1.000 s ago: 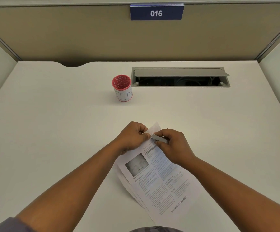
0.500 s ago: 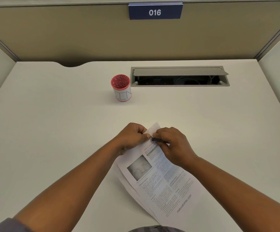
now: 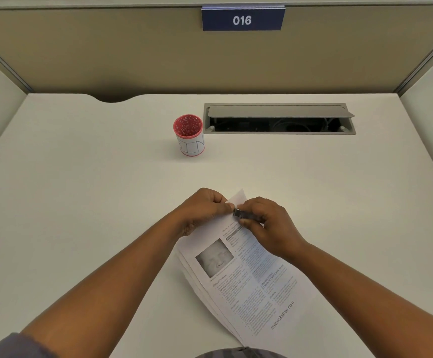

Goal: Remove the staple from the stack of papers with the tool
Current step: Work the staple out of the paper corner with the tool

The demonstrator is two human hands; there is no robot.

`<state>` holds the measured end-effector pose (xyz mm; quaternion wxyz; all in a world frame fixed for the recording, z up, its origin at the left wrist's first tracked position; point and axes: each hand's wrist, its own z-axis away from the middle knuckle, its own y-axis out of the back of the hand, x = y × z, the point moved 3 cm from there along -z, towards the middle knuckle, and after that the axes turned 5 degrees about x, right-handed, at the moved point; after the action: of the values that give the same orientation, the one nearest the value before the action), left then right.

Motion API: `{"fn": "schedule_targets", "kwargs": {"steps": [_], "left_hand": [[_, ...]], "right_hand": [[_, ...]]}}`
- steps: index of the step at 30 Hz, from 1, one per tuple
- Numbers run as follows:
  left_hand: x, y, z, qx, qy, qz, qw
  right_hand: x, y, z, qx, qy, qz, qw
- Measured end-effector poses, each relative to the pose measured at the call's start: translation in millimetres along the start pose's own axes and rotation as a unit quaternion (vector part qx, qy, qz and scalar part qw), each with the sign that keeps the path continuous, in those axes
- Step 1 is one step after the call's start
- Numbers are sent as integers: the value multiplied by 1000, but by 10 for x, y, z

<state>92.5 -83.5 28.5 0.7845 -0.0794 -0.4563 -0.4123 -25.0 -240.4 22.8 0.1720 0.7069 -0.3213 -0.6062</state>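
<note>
Papers (image 3: 251,288): printed stack, lying slantwise on the desk (image 3: 81,202), nearer the person than the cup (image 3: 189,135); top corner folded up.
Left hand (image 3: 202,210): fingers curled, pinching the papers' top corner.
Right hand (image 3: 267,223): fingers clenched round the tool (image 3: 246,215), a slim metal piece, tip at the papers' top corner beside the left thumb.
Staple: too small to make out.
Cup: red, upright, beyond the papers, just left of the open cable hatch (image 3: 278,118).
Sign (image 3: 242,19): "016", above the hatch.
</note>
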Motion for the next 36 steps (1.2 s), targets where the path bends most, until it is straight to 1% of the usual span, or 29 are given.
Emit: {"fn": "schedule_targets", "kwargs": {"steps": [5,10,15,18,21,23,28,33,36], "left_hand": [[18,-39,-16,28,8,3,1000],[29,-49,-21,27,9,24,999],[-27,-44,-61,16,21,44,999],[-89,-41,-97,8,32,59,998],[-118,-49,-100,-4,44,74,996],[-133,-54,-110,-8,50,82,995],[-109,-54,-120,-25,62,106,992],[-80,-47,-87,-23,56,107,992],[-76,-42,-71,-28,53,101,993]], "right_hand": [[0,5,-11,7,-12,-17,1000],[-4,-20,-18,22,-6,-12,1000],[-37,-39,-3,44,57,62,995],[-43,-38,3,63,103,86,989],[-29,-35,20,69,123,98,985],[-10,-38,46,72,110,83,988],[49,-30,93,50,16,-1,999],[35,3,74,46,-29,-11,998],[27,15,52,45,-41,-15,998]]}}
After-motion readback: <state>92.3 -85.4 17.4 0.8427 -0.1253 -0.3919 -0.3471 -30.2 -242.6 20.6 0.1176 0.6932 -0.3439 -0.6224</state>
